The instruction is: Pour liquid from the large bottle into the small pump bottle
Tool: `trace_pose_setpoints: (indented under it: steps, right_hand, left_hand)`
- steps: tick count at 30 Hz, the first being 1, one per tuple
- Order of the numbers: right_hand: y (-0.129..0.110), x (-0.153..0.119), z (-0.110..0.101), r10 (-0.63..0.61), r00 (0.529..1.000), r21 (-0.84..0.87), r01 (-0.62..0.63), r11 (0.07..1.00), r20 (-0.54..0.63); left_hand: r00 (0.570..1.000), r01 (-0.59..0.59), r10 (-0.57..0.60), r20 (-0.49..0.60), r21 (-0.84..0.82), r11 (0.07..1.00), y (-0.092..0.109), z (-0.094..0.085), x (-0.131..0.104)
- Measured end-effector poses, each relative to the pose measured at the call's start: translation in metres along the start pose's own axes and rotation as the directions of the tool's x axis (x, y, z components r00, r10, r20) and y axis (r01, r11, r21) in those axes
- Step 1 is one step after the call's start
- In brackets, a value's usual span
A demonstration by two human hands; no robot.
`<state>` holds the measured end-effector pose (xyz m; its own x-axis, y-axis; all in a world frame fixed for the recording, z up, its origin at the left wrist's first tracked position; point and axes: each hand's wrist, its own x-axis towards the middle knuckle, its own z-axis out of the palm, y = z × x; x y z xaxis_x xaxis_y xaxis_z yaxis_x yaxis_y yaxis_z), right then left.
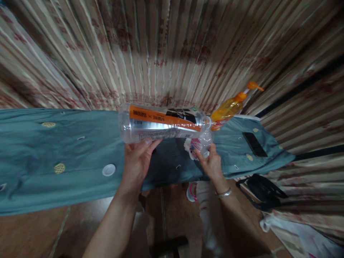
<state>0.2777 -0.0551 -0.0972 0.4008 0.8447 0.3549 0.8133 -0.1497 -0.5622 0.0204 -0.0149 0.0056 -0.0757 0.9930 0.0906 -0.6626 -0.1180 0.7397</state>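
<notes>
L hand (138,156) clasps lg clear btl (161,122) sideways above cloth (83,154); R hand (213,163) pinches sm clear btl (206,139). Amber liq (223,112) in pump btl (237,101), far R. Cloth runs L; near edge (166,185) nr hands.

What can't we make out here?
Head view, all four:
Left hand: far fingers, behind the large bottle.
Fine print on the large bottle: blurred, too small.
Pump bottle: lower end, behind the large bottle's neck.
White item: rest cut off by the picture's edge.
</notes>
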Motion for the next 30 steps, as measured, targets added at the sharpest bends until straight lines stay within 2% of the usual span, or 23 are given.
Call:
trace_pose_setpoints:
  steps: [19, 30]
  right_hand:
    - [0.0021, -0.0007, 0.0013, -0.007, 1.0, -0.01, 0.007, 1.0, -0.012]
    - [0.0025, -0.0009, 0.0015, -0.008, 1.0, 0.015, 0.008, 1.0, -0.009]
  left_hand:
    - [1.0, -0.009, 0.009, 0.004, 0.015, 1.0, 0.0001, 0.0025, -0.0006]
    - [1.0, -0.005, 0.006, -0.015, 0.014, 1.0, -0.0046, -0.0053, 0.0007]
